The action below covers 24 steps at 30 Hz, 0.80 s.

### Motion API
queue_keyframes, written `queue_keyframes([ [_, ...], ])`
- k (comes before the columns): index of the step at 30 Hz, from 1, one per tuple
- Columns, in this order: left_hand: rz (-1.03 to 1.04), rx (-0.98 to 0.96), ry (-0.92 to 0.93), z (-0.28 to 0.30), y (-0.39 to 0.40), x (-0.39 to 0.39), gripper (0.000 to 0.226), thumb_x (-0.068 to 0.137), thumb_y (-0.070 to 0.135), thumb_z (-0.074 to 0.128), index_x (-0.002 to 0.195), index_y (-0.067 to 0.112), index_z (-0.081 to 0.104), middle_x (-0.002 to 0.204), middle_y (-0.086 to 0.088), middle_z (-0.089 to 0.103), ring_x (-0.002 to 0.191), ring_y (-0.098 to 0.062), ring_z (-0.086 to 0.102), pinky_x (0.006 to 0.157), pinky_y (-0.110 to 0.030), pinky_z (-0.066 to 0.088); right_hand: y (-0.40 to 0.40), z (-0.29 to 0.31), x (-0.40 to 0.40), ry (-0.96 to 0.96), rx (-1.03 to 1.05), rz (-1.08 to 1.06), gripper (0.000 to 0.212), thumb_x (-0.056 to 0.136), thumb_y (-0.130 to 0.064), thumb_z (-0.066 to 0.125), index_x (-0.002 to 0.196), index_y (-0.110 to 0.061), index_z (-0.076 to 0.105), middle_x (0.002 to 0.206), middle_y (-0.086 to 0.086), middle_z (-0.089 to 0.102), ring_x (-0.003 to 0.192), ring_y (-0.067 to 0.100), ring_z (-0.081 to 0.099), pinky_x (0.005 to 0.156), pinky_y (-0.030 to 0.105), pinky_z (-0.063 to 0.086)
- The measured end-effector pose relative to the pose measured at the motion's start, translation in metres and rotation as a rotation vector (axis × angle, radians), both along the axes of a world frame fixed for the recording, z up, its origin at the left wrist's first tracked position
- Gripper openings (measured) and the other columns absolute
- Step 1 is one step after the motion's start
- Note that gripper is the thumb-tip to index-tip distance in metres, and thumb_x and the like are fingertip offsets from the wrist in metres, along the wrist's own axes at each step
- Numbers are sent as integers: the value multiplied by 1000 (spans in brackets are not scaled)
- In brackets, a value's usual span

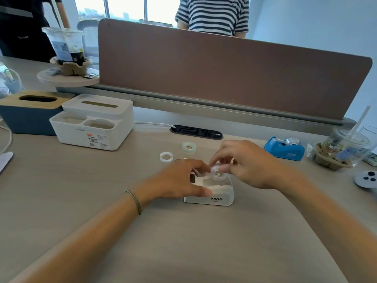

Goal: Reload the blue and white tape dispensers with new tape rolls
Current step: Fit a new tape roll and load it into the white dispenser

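Note:
A white tape dispenser (pixel 216 198) marked VIVID stands on the desk in front of me. My left hand (pixel 179 180) grips its near side and top. My right hand (pixel 244 162) pinches a clear tape roll on its hub (pixel 217 173) just above the dispenser's open cradle. A white empty core ring (pixel 166 156) and a clear tape roll (pixel 189 147) lie on the desk behind my left hand. The blue tape dispenser (pixel 284 149) sits to the right with a roll in it.
A white organiser box (pixel 91 127) and a blue tissue box (pixel 26 113) stand at the left. A brown divider (pixel 224 70) runs across the back, with a person in stripes behind it. A plastic cup in a carrier (pixel 344 150) and a white controller (pixel 366 178) are at right.

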<state>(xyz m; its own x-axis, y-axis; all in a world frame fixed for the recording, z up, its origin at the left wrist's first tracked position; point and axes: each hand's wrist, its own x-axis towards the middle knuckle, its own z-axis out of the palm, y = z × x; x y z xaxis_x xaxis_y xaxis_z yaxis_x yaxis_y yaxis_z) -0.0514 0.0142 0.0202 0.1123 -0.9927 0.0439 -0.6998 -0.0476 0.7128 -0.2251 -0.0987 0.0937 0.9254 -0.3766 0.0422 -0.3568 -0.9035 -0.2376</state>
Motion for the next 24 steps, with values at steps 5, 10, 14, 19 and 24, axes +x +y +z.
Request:
queue_keyframes([
  [5,142,-160,398,15,-3,9,30,92,34,71,117,18,74,106,2,78,93,-11,75,82,-27,60,-4,2,15,-231,185,-47,13,92,-31,70,103,-34,77,95,-14,65,91,2,60,79,18,50],
  [10,221,-127,713,28,6,19,20,95,25,67,102,8,76,87,-7,80,82,-22,78,72,-29,61,1,-6,38,-342,251,-28,13,91,-25,72,102,-30,77,93,-11,68,88,6,63,82,26,55],
  [14,249,-148,809,32,9,30,17,92,20,71,99,5,76,90,-12,79,83,-24,76,76,-31,62,5,-11,54,-463,311,-24,12,90,-24,74,101,-28,76,93,-8,71,87,8,66,82,27,56],
  [19,366,-206,1079,32,7,38,18,93,19,69,95,2,73,98,-19,77,89,-28,77,79,-28,63,12,-23,64,-660,143,-84,20,82,-26,81,99,-26,71,86,-6,63,80,12,62,72,33,54],
  [24,415,-221,1169,29,3,36,30,90,26,70,99,-3,69,101,-21,77,84,-25,77,76,-26,64,16,-37,70,-645,62,-51,24,82,-35,81,98,-28,66,87,-12,63,78,11,62,70,29,54],
])
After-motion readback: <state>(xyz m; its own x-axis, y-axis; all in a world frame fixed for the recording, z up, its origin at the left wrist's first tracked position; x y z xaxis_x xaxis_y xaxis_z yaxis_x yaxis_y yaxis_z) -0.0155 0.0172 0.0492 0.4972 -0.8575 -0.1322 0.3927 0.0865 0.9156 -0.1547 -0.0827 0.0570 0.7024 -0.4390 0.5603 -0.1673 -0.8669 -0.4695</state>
